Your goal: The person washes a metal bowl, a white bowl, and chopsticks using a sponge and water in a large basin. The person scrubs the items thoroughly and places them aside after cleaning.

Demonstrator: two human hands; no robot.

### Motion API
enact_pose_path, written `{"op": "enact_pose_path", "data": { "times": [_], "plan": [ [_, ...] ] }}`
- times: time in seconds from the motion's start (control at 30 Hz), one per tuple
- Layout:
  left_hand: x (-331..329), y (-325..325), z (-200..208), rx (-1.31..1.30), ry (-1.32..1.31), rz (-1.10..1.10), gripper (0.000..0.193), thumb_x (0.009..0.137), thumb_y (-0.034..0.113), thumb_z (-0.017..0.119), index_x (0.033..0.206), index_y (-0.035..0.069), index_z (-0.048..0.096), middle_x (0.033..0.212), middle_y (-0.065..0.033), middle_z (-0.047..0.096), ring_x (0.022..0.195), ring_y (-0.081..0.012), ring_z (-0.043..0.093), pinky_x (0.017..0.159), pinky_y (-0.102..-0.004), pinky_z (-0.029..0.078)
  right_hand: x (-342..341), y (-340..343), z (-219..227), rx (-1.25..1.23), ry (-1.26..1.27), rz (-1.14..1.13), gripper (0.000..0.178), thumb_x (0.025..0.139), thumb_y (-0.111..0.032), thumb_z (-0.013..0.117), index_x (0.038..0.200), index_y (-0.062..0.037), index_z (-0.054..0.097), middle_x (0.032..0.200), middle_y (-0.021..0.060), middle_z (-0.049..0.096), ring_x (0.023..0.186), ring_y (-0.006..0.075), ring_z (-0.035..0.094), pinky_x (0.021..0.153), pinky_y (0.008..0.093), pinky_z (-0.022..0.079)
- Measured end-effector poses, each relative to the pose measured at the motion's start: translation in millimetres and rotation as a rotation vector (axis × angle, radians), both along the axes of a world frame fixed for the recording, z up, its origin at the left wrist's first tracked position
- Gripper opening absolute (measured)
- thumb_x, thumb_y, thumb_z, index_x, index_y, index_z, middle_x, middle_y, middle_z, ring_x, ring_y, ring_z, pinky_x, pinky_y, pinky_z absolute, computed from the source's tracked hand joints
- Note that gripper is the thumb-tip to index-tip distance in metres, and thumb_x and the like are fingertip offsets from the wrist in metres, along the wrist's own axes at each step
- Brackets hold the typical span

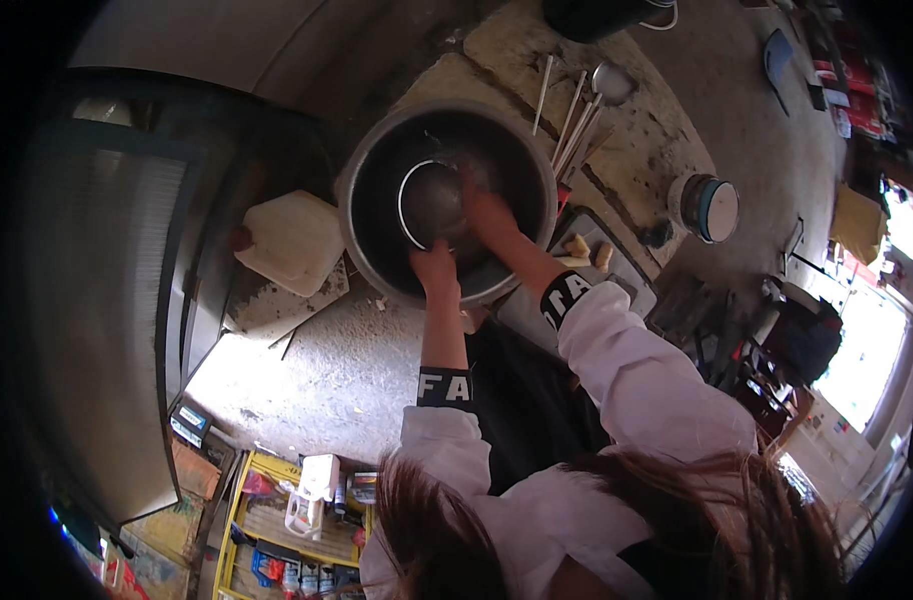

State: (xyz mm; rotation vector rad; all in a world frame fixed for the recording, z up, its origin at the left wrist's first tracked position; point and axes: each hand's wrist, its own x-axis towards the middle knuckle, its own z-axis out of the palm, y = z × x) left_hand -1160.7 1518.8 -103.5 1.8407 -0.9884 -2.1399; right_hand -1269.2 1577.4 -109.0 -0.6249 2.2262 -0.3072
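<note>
A big, deep metal basin [369, 240] with a dark inside stands in front of me. Within it sits a round metal bowl [423, 205], whose bright rim shows on its left side. My left hand [434, 270] is closed on the bowl's near rim. At the bowl's right side is my right hand [484, 212], reaching down into the basin. Its fingers are dim and smeared, so their grip cannot be made out. Contents of the bowl are too dark to tell.
Right of the basin lie chopsticks [541, 95], a ladle [613, 82] and a tray [626, 275] with yellowish pieces. A round tub [716, 210] stands farther right. To the left are a white plastic container [301, 240] and a large panelled cabinet [106, 300]; a yellow rack [276, 470] is lower left.
</note>
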Motion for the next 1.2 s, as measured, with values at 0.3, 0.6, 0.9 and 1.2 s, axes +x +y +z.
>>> {"op": "enact_pose_path", "data": {
  "times": [0.3,0.6,0.9,1.2],
  "plan": [
    [3.3,19.1,-12.8,0.094,0.171,0.204,0.045,0.080,-0.002,0.053,0.124,0.003,0.044,0.122,-0.0124,0.050,0.106,-0.0286,0.054,0.084,-0.0415,0.051,11.5,4.9,-17.6,-0.143,-0.184,-0.243,0.075,0.082,-0.010,0.049,0.143,-0.0033,0.006,0.124,0.0329,0.044,0.111,0.0419,0.049,0.095,0.0434,0.040],
    [12.9,23.9,-29.0,-0.044,0.159,0.328,0.047,0.075,-0.009,0.049,0.121,-0.001,0.046,0.118,-0.0124,0.053,0.105,-0.0270,0.054,0.083,-0.0407,0.052,38.8,-6.9,-12.7,-0.026,-0.152,-0.206,0.068,0.084,-0.011,0.044,0.142,-0.0059,0.009,0.094,0.0312,0.060,0.086,0.0412,0.062,0.080,0.0474,0.047],
    [8.5,36.6,-36.6,-0.316,0.193,0.234,0.064,0.073,-0.006,0.044,0.134,0.007,0.030,0.132,-0.0142,0.039,0.114,-0.0306,0.045,0.087,-0.0406,0.047,63.2,7.2,-20.2,-0.283,0.127,-0.242,0.064,0.086,-0.009,0.042,0.140,0.0010,0.009,0.086,0.0310,0.061,0.079,0.0415,0.063,0.068,0.0462,0.051],
    [11.7,29.8,-26.7,-0.072,0.147,0.314,0.065,0.072,-0.009,0.044,0.133,0.009,0.030,0.129,-0.0132,0.041,0.112,-0.0295,0.049,0.087,-0.0436,0.049,58.3,15.5,-17.6,-0.217,0.016,-0.214,0.068,0.082,-0.011,0.046,0.139,0.0037,0.010,0.095,0.0326,0.059,0.084,0.0408,0.062,0.072,0.0462,0.051]
  ]
}}
